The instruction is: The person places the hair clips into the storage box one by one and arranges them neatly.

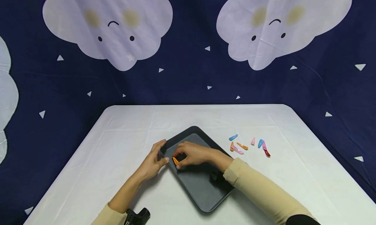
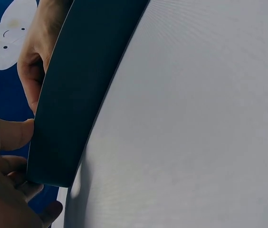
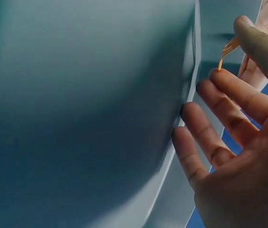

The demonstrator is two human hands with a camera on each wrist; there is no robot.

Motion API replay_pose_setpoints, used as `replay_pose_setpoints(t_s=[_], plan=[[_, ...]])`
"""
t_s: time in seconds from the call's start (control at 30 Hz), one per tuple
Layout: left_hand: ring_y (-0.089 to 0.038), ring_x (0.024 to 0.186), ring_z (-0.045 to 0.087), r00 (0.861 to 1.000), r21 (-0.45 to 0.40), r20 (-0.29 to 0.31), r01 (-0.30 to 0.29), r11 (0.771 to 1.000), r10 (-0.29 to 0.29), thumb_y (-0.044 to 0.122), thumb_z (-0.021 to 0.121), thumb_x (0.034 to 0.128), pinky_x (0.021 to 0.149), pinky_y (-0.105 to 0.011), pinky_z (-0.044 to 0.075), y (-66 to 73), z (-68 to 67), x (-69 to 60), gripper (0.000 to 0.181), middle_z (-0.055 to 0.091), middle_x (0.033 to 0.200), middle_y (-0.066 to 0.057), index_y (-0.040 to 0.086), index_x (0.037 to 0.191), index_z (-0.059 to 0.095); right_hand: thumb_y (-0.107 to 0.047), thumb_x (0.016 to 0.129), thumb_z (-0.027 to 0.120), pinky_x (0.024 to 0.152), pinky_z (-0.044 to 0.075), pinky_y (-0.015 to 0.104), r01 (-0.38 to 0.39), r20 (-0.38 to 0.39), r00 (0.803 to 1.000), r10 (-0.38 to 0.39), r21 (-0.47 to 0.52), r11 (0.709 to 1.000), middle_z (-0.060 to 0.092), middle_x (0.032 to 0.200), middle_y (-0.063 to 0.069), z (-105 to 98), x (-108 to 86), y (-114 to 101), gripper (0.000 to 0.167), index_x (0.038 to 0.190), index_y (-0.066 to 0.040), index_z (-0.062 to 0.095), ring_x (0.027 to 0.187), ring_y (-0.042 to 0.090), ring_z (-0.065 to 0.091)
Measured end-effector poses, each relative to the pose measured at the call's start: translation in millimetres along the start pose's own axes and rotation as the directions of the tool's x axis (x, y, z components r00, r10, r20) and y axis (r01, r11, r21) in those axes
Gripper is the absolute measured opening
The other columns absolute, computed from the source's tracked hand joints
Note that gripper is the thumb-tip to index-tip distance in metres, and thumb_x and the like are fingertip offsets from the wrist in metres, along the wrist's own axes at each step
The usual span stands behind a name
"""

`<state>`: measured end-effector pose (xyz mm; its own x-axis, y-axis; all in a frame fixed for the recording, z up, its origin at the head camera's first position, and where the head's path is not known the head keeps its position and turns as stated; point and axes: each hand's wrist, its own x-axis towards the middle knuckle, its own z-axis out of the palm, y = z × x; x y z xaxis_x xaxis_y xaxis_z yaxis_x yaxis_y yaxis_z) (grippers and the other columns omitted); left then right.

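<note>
- In the foreground, a pale sleeve (image 1: 258, 185) angles in from the right, reaching across a dark tray (image 1: 202, 194) set aslant on a white-covered table (image 1: 117, 133), its near corner toward the viewer.
- Over the tray's far left portion, an orange hair clip (image 1: 175, 160) sits at the fingertips of the right hand (image 1: 192, 154), to the left of the palm. Thumb and forefinger pinch it, the clip spanning the gap between their tips; the other fingers fan apart in the right wrist view.
- The clip's long axis slants from upper left to lower right, roughly parallel to the tray's left long side. Whether it touches the tray floor cannot be told.
- Just beside the clip, across the rim, the left hand (image 1: 151, 163) grips the tray's left corner, thumb at the edge and fingers along the outside. The right hand alone holds the clip.
- Beyond and to the right, well apart from the clip, loose clips (image 1: 242, 146) in blue, orange, pink and red lie scattered on the table.
- Behind, a navy backdrop (image 1: 182, 81) carries pale clouds and small triangles.
</note>
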<state>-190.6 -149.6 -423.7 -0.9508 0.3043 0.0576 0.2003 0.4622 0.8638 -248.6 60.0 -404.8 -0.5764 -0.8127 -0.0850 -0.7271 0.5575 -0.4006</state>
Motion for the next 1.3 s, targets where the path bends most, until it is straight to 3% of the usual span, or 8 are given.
replay_pose_setpoints(t_s=[0.23, 0.5, 0.67, 0.9, 1.03, 1.17, 1.3], plan=[[-0.036, 0.141, 0.018, 0.996, 0.044, -0.085, 0.038, 0.998, -0.034, 0.012, 0.060, 0.0914, 0.110, -0.060, 0.023, 2.3, 4.6, -3.5, 0.066, 0.022, 0.153, -0.010, 0.006, 0.147, 0.026, -0.043, 0.082, 0.070, 0.099, 0.041, 0.030, 0.015, 0.001, 1.000, -0.015, -0.007, 1.000, 0.059, 0.117, -0.009, 3.5, 2.3, 1.1, 0.047, 0.122, -0.022, 0.063, 0.110, 0.010, 0.048], [-0.039, 0.138, 0.029, 0.991, 0.050, -0.137, 0.015, 0.999, -0.008, 0.007, 0.059, 0.0912, 0.109, -0.054, 0.030, 2.3, 10.0, 0.1, 0.064, 0.026, 0.153, -0.013, 0.002, 0.147, 0.028, -0.042, 0.081, 0.071, 0.100, 0.039, 0.031, 0.015, -0.002, 1.000, -0.015, -0.005, 1.000, 0.059, 0.118, -0.008, 2.3, 4.8, 0.6, 0.047, 0.122, -0.020, 0.063, 0.111, 0.012, 0.048], [-0.038, 0.134, 0.035, 0.992, 0.017, -0.124, 0.009, 1.000, -0.007, 0.007, 0.057, 0.0921, 0.108, -0.048, 0.035, 3.7, 9.8, 5.4, 0.063, 0.025, 0.153, -0.013, 0.001, 0.147, 0.027, -0.043, 0.081, 0.071, 0.100, 0.039, 0.033, -0.002, -0.021, 1.000, 0.002, -0.008, 1.000, 0.060, 0.117, -0.007, 3.3, 7.7, 1.5, 0.046, 0.121, -0.020, 0.064, 0.111, 0.013, 0.048], [-0.039, 0.131, 0.039, 0.995, -0.002, -0.092, 0.025, 1.000, -0.025, 0.007, 0.058, 0.0915, 0.106, -0.049, 0.037, 0.1, 5.3, 9.7, 0.063, 0.025, 0.153, -0.011, 0.004, 0.147, 0.028, -0.043, 0.081, 0.071, 0.100, 0.039, 0.034, -0.002, -0.032, 0.999, 0.002, -0.009, 1.000, 0.060, 0.117, -0.007, 3.9, 9.2, 3.9, 0.046, 0.120, -0.020, 0.064, 0.111, 0.014, 0.048], [-0.042, 0.127, 0.043, 0.997, -0.054, -0.061, 0.038, 0.998, -0.041, 0.009, 0.059, 0.0917, 0.103, -0.050, 0.039, -2.4, 3.0, 10.3, 0.064, 0.023, 0.153, -0.011, 0.008, 0.148, 0.027, -0.043, 0.080, 0.071, 0.098, 0.039, 0.033, 0.004, -0.033, 0.999, -0.004, 0.000, 1.000, 0.059, 0.116, -0.008, 5.0, 8.5, 6.4, 0.046, 0.121, -0.022, 0.064, 0.108, 0.013, 0.046], [-0.040, 0.131, 0.038, 0.998, -0.124, -0.038, 0.041, 0.991, -0.046, 0.007, 0.059, 0.0911, 0.107, -0.051, 0.035, -4.6, 0.8, 11.6, 0.065, 0.022, 0.154, -0.011, 0.007, 0.148, 0.027, -0.045, 0.080, 0.071, 0.097, 0.039, 0.034, 0.003, -0.030, 1.000, -0.003, 0.005, 1.000, 0.058, 0.116, -0.008, 6.8, 8.1, 7.6, 0.048, 0.122, -0.024, 0.064, 0.106, 0.012, 0.045], [-0.037, 0.134, 0.033, 0.998, -0.142, -0.032, 0.040, 0.989, -0.045, 0.007, 0.059, 0.0908, 0.108, -0.052, 0.032, -5.1, -0.1, 12.1, 0.064, 0.022, 0.154, -0.010, 0.007, 0.147, 0.028, -0.045, 0.079, 0.072, 0.096, 0.038, 0.036, -0.017, -0.026, 1.000, 0.017, 0.021, 1.000, 0.056, 0.115, -0.009, 9.2, 7.8, 6.8, 0.047, 0.122, -0.027, 0.064, 0.107, 0.012, 0.042]])
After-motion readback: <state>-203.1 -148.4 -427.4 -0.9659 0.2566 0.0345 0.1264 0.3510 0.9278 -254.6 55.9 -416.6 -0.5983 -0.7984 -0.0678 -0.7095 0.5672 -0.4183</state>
